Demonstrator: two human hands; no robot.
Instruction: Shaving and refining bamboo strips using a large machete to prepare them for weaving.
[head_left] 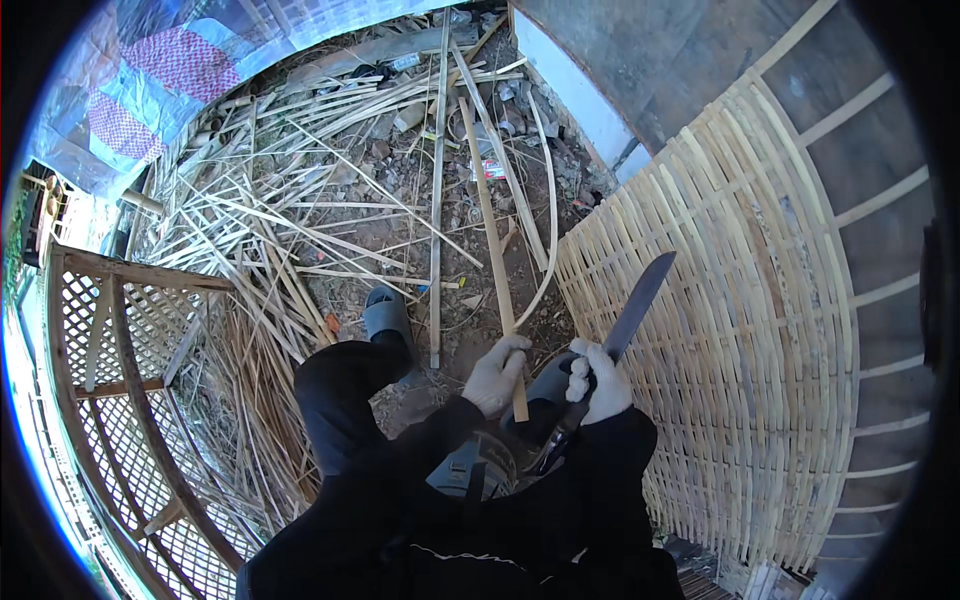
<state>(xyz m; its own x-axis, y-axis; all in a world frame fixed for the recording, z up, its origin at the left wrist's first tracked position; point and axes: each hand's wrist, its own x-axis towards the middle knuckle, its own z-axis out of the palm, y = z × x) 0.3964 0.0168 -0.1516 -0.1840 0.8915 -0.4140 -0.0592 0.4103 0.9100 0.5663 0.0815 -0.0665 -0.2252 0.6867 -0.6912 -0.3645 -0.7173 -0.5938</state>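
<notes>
Pale strip (489, 220) in left hand (495, 378), long axis forward; knife (639, 306) slants rightward

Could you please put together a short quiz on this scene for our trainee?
1. Multiple choice: where does the tip of the knife point in the picture?
A) Toward the lower left
B) Toward the upper right
C) Straight down

2. True or false: the woven panel is on the person's left.

3. Fill in the blank: the gloved left hand holds a long, narrow, pale ____.

Key:
1. B
2. False; it is on the person's right.
3. Strip
</notes>
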